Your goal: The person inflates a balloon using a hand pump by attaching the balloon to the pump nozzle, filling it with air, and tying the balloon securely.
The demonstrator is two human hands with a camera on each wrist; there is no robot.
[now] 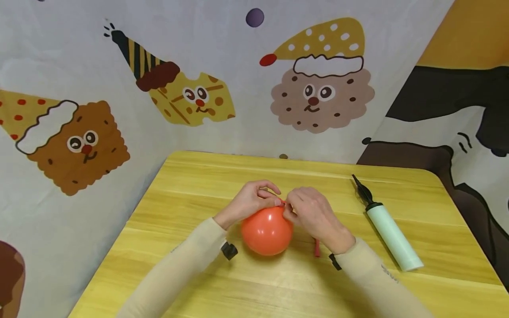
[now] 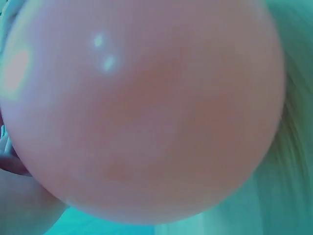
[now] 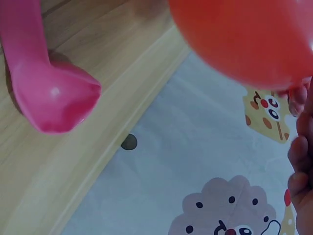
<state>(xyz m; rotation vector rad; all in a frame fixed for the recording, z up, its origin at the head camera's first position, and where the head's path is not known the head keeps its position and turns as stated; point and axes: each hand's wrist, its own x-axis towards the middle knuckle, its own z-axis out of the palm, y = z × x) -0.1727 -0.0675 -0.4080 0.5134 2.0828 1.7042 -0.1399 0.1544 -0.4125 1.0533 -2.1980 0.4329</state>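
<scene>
An inflated orange-red balloon (image 1: 267, 232) sits over the middle of the table, its neck at the top. My left hand (image 1: 254, 198) pinches the neck between thumb and fingers. Close against it on the right, the curled fingers of my right hand (image 1: 313, 212) pinch the neck's end, which they mostly hide. The balloon (image 2: 146, 122) fills most of the left wrist view. In the right wrist view, fingers of the right hand (image 3: 304, 161) show at the edge below the balloon (image 3: 249, 39). A limp pink balloon (image 3: 54, 93) lies on the table.
A mint-green hand pump (image 1: 393, 238) with a black nozzle lies on the right side of the wooden table (image 1: 191, 185). A cloth backdrop (image 1: 246, 137) with cartoon biscuits and cheese hangs behind the table and along its left side.
</scene>
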